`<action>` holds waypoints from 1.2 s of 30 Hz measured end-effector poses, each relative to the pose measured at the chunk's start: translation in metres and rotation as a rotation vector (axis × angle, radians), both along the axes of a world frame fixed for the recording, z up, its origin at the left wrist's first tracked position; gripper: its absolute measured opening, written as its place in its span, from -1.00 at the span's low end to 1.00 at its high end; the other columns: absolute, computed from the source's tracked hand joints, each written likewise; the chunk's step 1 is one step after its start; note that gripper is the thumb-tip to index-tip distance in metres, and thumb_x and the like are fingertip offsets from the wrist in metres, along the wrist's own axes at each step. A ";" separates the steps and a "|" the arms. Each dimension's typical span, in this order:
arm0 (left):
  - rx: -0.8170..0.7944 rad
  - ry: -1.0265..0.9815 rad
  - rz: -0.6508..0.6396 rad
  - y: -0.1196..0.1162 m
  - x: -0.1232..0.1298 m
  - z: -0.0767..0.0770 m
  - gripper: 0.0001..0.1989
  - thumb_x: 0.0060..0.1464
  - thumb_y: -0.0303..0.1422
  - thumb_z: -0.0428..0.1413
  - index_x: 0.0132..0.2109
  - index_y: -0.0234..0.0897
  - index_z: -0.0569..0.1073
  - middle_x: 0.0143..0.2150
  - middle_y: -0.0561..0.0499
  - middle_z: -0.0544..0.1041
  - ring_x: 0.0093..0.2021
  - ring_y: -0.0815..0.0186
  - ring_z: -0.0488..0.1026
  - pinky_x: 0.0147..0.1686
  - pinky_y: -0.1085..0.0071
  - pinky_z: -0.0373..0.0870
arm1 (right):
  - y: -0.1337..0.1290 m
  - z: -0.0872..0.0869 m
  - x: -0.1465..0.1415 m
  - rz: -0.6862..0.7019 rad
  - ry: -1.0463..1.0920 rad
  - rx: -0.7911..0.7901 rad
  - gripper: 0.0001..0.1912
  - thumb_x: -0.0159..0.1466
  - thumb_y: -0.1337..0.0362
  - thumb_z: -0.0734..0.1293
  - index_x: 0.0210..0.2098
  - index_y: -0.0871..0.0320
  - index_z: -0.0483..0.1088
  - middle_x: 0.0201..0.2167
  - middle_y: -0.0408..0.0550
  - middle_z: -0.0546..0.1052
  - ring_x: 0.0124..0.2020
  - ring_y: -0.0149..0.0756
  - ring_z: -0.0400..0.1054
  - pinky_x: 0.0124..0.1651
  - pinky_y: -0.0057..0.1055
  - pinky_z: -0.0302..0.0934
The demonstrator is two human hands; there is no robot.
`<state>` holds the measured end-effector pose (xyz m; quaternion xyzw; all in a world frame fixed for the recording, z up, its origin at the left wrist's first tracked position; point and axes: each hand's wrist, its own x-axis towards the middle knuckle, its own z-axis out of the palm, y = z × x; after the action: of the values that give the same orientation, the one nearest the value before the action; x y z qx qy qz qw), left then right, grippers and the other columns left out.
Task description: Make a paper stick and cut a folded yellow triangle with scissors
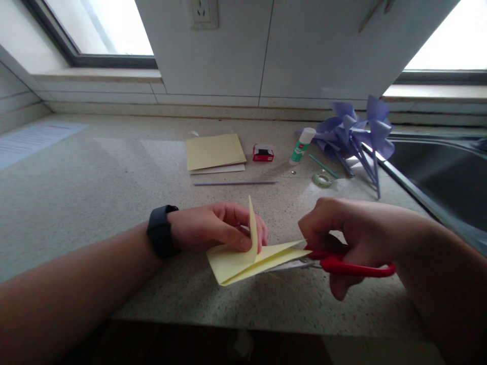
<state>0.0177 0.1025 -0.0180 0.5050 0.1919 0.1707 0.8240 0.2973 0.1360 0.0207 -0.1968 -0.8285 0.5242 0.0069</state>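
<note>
A folded piece of yellow paper is pinched in my left hand, between the thumb and the fingers. One narrow flap of it stands up beside my thumb. My right hand grips red-handled scissors, its fingers through the loops. The scissors point left, and a metal blade shows below the paper's right part; the other blade is mostly hidden by the paper. Both hands are just above the counter, near its front edge.
Behind my hands lie a stack of yellow paper, a thin purple stick, a small red box, a glue stick, a tape roll and a green stick. Purple paper pinwheels lie beside the sink. A printed sheet is far left.
</note>
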 end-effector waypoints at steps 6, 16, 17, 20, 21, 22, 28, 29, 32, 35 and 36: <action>-0.004 0.002 0.001 0.000 0.001 0.000 -0.87 0.02 -0.30 0.32 -0.28 -0.25 0.60 -0.14 0.00 0.43 -0.21 0.35 0.36 -0.22 0.49 0.34 | 0.002 -0.003 0.000 0.013 0.016 -0.049 -0.50 -0.08 0.02 0.63 -0.58 0.17 0.31 -0.65 -0.32 0.37 -0.67 -0.58 0.13 -0.64 -0.59 -0.06; -0.068 -0.052 0.013 0.000 0.002 0.003 -0.86 -0.01 -0.33 0.33 -0.30 -0.28 0.59 -0.17 0.01 0.48 -0.27 0.39 0.39 -0.23 0.51 0.36 | -0.002 0.006 0.001 0.034 -0.010 -0.015 -0.40 -0.06 -0.20 0.56 -0.53 0.14 0.26 -0.62 -0.31 0.29 -0.62 -0.53 0.08 -0.57 -0.52 -0.08; -0.077 -0.060 0.019 -0.001 0.002 0.003 -0.87 0.00 -0.33 0.33 -0.30 -0.28 0.59 -0.17 0.01 0.49 -0.27 0.39 0.40 -0.24 0.52 0.36 | -0.002 0.008 0.002 0.037 -0.020 -0.013 -0.40 -0.05 -0.20 0.55 -0.52 0.14 0.27 -0.61 -0.30 0.30 -0.60 -0.52 0.08 -0.56 -0.52 -0.07; -0.089 -0.091 0.034 -0.001 0.002 0.003 -0.90 0.00 -0.38 0.32 -0.30 -0.28 0.59 -0.18 0.01 0.49 -0.29 0.41 0.40 -0.26 0.53 0.36 | 0.000 0.013 0.007 0.042 -0.017 -0.042 -0.42 -0.04 -0.17 0.56 -0.51 0.15 0.29 -0.58 -0.28 0.31 -0.58 -0.51 0.10 -0.54 -0.50 -0.06; -0.084 -0.101 0.037 -0.001 0.002 0.003 -0.91 0.01 -0.39 0.32 -0.30 -0.29 0.59 -0.18 0.01 0.50 -0.30 0.41 0.40 -0.27 0.54 0.36 | 0.002 0.014 0.010 0.040 -0.008 -0.052 -0.43 -0.04 -0.14 0.57 -0.51 0.15 0.29 -0.58 -0.27 0.32 -0.57 -0.50 0.11 -0.53 -0.50 -0.05; -0.076 -0.111 0.041 -0.001 0.002 0.003 -0.91 0.01 -0.40 0.32 -0.31 -0.29 0.59 -0.19 0.01 0.50 -0.30 0.42 0.40 -0.26 0.54 0.36 | 0.004 0.016 0.013 0.035 0.004 -0.059 -0.45 -0.04 -0.11 0.59 -0.51 0.16 0.29 -0.58 -0.26 0.32 -0.56 -0.50 0.11 -0.53 -0.50 -0.03; -0.111 -0.126 0.098 -0.003 0.002 0.003 -0.89 -0.02 -0.40 0.34 -0.30 -0.30 0.60 -0.18 0.02 0.54 -0.30 0.42 0.44 -0.25 0.54 0.39 | 0.017 0.011 0.017 -0.173 0.217 -0.181 -0.58 0.08 0.01 0.56 -0.39 0.17 0.36 -0.50 -0.22 0.41 -0.54 -0.51 0.23 -0.54 -0.55 0.08; -0.127 -0.132 0.138 -0.003 0.002 0.003 -0.89 -0.02 -0.42 0.34 -0.29 -0.30 0.60 -0.18 0.01 0.55 -0.29 0.41 0.46 -0.25 0.54 0.40 | 0.018 0.008 0.014 -0.246 0.269 -0.173 -0.63 0.14 0.06 0.53 -0.34 0.16 0.38 -0.47 -0.20 0.43 -0.52 -0.49 0.27 -0.52 -0.55 0.12; -0.187 -0.140 0.263 -0.003 0.005 0.002 -0.86 0.00 -0.45 0.32 -0.23 -0.34 0.60 -0.24 -0.02 0.57 -0.32 0.40 0.49 -0.32 0.55 0.42 | 0.020 -0.004 0.001 -0.373 0.413 -0.076 -0.73 0.18 0.17 0.51 -0.26 0.16 0.41 -0.41 -0.15 0.49 -0.43 -0.41 0.40 -0.39 -0.50 0.29; -0.237 -0.152 0.396 -0.001 0.008 0.000 -0.85 0.09 -0.48 0.27 -0.16 -0.36 0.57 -0.23 -0.04 0.59 -0.32 0.40 0.54 -0.28 0.54 0.46 | 0.024 -0.013 -0.007 -0.451 0.401 -0.048 -0.70 0.18 0.16 0.52 -0.26 0.18 0.40 -0.36 -0.08 0.54 -0.38 -0.39 0.43 -0.34 -0.47 0.34; -0.244 -0.163 0.447 0.000 0.009 -0.001 -0.83 0.11 -0.48 0.26 -0.12 -0.35 0.55 -0.18 -0.06 0.60 -0.28 0.39 0.56 -0.22 0.51 0.47 | 0.026 -0.015 -0.008 -0.480 0.403 -0.046 -0.70 0.19 0.14 0.51 -0.26 0.18 0.40 -0.35 -0.06 0.56 -0.39 -0.38 0.44 -0.34 -0.47 0.36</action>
<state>0.0267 0.1020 -0.0191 0.3316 0.2507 0.3642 0.8334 0.2894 0.1620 0.0060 -0.2792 -0.7282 0.5546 0.2901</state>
